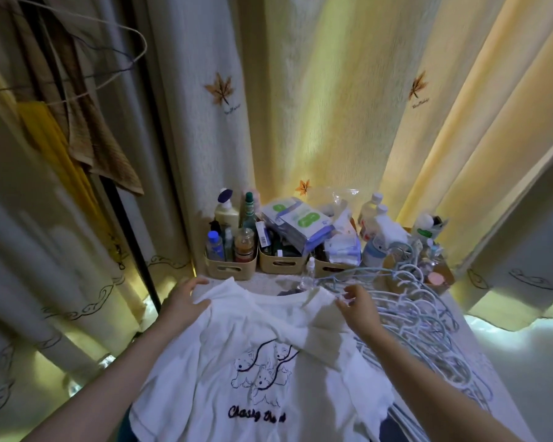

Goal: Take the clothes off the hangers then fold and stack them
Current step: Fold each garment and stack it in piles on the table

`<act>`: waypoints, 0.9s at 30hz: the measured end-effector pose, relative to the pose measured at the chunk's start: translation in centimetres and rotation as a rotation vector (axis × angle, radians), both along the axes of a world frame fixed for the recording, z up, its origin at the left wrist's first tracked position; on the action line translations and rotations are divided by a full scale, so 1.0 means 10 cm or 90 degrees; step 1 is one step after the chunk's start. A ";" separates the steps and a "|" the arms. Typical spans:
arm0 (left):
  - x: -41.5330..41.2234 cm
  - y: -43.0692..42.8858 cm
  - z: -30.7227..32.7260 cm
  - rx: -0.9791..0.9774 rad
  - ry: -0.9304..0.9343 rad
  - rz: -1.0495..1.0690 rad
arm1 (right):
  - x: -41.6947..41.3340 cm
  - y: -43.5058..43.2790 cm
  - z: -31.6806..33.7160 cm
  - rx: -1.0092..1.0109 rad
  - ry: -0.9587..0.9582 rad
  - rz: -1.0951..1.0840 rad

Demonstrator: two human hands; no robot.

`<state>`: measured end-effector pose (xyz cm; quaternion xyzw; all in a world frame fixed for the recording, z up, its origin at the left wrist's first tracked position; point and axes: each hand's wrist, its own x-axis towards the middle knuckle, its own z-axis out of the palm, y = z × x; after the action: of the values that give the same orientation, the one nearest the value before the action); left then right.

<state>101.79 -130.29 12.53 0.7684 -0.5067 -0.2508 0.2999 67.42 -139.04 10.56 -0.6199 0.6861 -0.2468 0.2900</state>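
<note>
Cream curtains point(316, 106) with embroidered maple leaves close off the far side; backlight comes through them yellow. At their foot sits a row of beige storage bins point(230, 269) crowded with bottles, jars and soft packs of wipes point(296, 218).

Work surface below me: a white T-shirt point(237, 362) lies spread front-up, collar toward the bins. Its print shows three outlined puppies over dark script lettering; I can read only "Chasing" for certain. The right sleeve is folded inward across the chest.

My left hand point(182, 303) is on the shirt's left shoulder, fingers curled, thumb over a pinch of white cloth at the sleeve edge. My right hand point(359, 303) is at the right shoulder, near the collar, fingertips closed on the folded fabric edge. Both forearms reach in from the bottom corners.

Just right of the shirt, touching its edge, lies a loose heap of pale blue wire hangers point(428, 317), hooks pointing toward the bins. A small clear spray bottle point(308, 275) stands beyond the collar.

Upper left: an empty wire hanger point(122, 63) hangs near a brown towel point(106, 148) and a yellow cloth point(50, 135). Dark fabric shows under the shirt's hem; I cannot tell what it is.
</note>
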 end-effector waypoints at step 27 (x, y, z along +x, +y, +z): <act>-0.14 -0.18 0.17 0.180 0.090 -0.233 | -0.39 0.71 0.65 -0.005 -0.084 0.121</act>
<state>100.36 -132.08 14.23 0.6787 -0.5751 -0.4223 0.1740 63.56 -131.95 17.11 -0.6658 0.6024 -0.2609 0.3547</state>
